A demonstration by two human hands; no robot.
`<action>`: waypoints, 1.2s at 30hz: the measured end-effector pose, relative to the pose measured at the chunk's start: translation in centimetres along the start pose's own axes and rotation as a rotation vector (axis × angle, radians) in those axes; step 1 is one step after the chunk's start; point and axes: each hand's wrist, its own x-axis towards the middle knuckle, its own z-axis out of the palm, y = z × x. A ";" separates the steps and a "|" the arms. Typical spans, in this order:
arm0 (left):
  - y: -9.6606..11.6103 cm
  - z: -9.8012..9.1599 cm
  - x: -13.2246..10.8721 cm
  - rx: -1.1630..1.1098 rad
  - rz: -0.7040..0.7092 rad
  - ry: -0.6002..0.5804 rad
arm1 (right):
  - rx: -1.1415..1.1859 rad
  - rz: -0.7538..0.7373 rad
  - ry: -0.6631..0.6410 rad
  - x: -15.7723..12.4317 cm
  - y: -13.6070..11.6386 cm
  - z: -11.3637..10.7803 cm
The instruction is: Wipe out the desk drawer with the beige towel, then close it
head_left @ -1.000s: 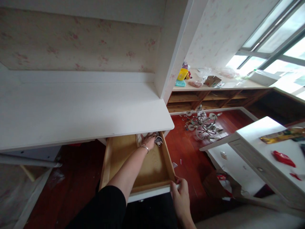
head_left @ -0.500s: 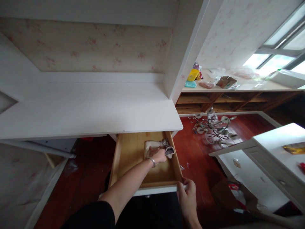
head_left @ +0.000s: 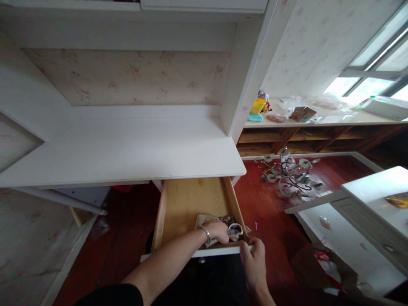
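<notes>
The wooden drawer (head_left: 185,199) is pulled out from under the white desk top. Inside it, my left hand (head_left: 218,231) has its fingers bunched on a crumpled beige and grey cloth (head_left: 202,220), near the front right corner. A rolled end of the cloth sticks out to the right of the knuckles. A bracelet circles the left wrist. My right hand (head_left: 254,257) grips the drawer's white front edge at its right end, thumb and fingers wrapped over it.
A white desk top (head_left: 140,146) spans the left, above the drawer. On the red floor to the right lies a chandelier (head_left: 291,172). A white cabinet (head_left: 376,204) and a cardboard box (head_left: 307,265) stand at the right. Bags and small items sit on a low shelf unit (head_left: 331,120).
My left hand has drawn the cloth from the middle right of the drawer towards its front edge. My right hand has kept its hold on the corner.
</notes>
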 end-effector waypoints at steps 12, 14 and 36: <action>-1.0 -1.3 -3.9 0.247 -0.073 0.201 | -0.013 -0.030 -0.007 0.2 0.9 0.1; -2.0 -2.1 -4.7 0.245 -0.111 0.211 | -0.018 -0.047 -0.009 0.3 1.0 0.2; -11.9 0.4 -9.7 0.044 -0.152 0.112 | -0.049 -0.010 -0.033 0.5 1.1 -0.1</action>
